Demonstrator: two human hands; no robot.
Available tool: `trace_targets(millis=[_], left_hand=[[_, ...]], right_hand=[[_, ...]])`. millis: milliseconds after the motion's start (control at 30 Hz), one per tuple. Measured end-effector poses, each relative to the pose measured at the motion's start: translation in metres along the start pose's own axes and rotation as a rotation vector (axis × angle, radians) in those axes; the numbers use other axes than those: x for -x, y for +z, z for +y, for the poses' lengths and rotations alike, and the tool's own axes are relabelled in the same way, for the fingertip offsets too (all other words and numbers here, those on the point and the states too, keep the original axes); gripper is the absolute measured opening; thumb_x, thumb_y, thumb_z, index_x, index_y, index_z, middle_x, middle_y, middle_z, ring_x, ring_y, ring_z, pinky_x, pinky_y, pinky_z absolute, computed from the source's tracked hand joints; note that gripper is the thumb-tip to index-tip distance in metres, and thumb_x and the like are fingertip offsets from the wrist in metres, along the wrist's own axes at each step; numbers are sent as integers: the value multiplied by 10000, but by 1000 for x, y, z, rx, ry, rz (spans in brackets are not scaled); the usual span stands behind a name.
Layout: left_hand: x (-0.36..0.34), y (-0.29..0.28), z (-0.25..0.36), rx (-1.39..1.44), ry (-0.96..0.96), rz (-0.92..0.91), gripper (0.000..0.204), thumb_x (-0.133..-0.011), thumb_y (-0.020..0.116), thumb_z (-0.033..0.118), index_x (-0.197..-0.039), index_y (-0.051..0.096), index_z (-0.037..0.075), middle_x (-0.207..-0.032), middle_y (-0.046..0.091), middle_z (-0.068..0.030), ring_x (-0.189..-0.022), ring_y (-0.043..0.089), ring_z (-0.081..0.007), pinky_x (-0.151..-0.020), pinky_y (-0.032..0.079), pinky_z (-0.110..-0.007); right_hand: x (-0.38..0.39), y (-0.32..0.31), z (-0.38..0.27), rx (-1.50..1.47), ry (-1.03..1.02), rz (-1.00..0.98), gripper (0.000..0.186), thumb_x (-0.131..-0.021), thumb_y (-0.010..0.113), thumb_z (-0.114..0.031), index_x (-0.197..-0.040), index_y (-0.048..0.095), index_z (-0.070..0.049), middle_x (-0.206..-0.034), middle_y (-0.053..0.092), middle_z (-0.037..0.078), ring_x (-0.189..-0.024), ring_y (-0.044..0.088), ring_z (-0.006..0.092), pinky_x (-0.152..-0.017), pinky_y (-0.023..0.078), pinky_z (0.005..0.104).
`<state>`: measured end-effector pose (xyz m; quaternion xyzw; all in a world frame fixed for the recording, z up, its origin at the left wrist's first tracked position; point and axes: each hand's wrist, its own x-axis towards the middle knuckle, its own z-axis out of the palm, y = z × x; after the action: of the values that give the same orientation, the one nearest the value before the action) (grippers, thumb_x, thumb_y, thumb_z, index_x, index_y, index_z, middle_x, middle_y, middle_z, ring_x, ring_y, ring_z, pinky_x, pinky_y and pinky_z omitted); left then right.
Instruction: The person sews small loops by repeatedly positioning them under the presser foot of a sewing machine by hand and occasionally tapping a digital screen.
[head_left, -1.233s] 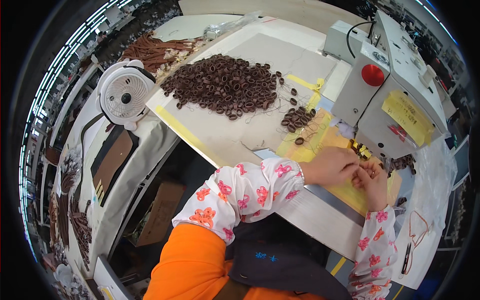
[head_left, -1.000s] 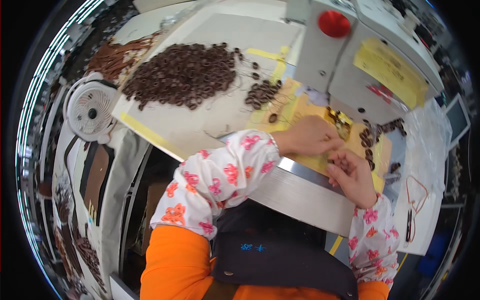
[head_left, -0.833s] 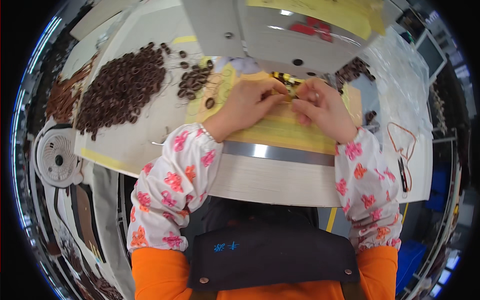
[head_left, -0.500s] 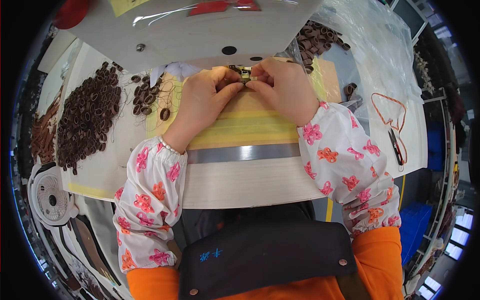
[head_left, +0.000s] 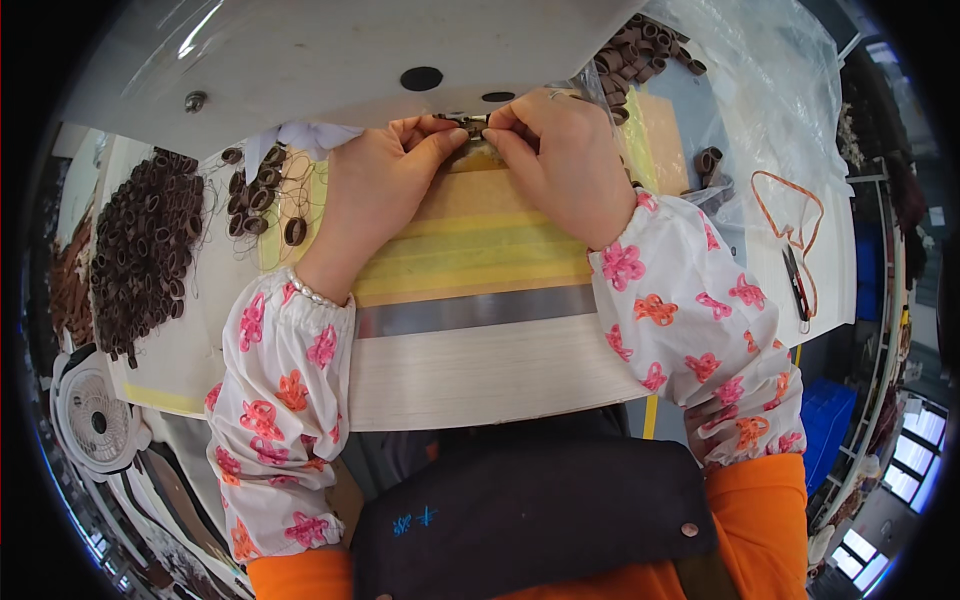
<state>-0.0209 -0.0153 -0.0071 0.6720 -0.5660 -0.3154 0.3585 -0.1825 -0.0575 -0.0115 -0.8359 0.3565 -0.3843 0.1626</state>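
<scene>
Both my hands are at the presser foot (head_left: 476, 122) of a sewing machine (head_left: 300, 75), fingertips almost meeting. My left hand (head_left: 380, 180) is closed, thumb and forefinger pinching one side of a small dark brown strip piece (head_left: 476, 133). From the other side, my right hand (head_left: 568, 160) pinches at the same piece with thumb and forefinger. Fingers and the machine head hide most of the piece, so its full shape cannot be made out. Beneath the hands lies a tan work plate (head_left: 470, 200) crossed by bands of yellow tape (head_left: 480, 250).
At the left lies a big pile of brown loops (head_left: 150, 240), with several more loops (head_left: 262, 190) and loose threads nearer the machine. More brown loops (head_left: 635, 55) sit at the back right, beside clear plastic film (head_left: 780, 70). Thread snips (head_left: 797, 285) on an orange cord rest at the right.
The view has shifted, so the machine head and left-hand piles sit farther left. Both hands stay pinched at the presser foot, and the fingertips appear slightly closer to the machine head.
</scene>
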Motion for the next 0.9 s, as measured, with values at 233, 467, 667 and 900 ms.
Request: trace_targets(millis=[233,467,667,900], left_hand=[[-2,1,-3,-53,70,21,289,-779,625,315,-810,646,28,-537,547,-15,-479,477,-82,-486,387,-228],[-3,-1,0,-88,-7,-5,330,-762,651,370,-790,667,41,-602,600,13,-548,493,-28,-526,383,-200],[-3,0,-3,-73,53,15,313,-778,633,333,-813,627,22,-537,530,-1,-493,473,-65,-497,389,-218],[-4,-3,-9,-28,20,21,275,-774,638,304,-817,640,32,-539,533,16,-493,470,-50,-502,385,-197]], right_hand=[[0,-1,-2,-53,32,18,103,-711,608,-63,-685,522,-14,-614,552,141,-602,552,325,-560,440,391],[-3,-5,-1,81,11,-37,128,-702,631,-94,-722,609,31,-622,592,143,-566,577,284,-547,452,329],[-5,-3,-2,128,57,-69,138,-695,635,-104,-705,614,32,-595,580,147,-556,574,282,-544,446,331],[-9,-4,-9,145,143,-194,121,-712,626,-103,-705,577,6,-660,588,170,-647,587,332,-597,469,401]])
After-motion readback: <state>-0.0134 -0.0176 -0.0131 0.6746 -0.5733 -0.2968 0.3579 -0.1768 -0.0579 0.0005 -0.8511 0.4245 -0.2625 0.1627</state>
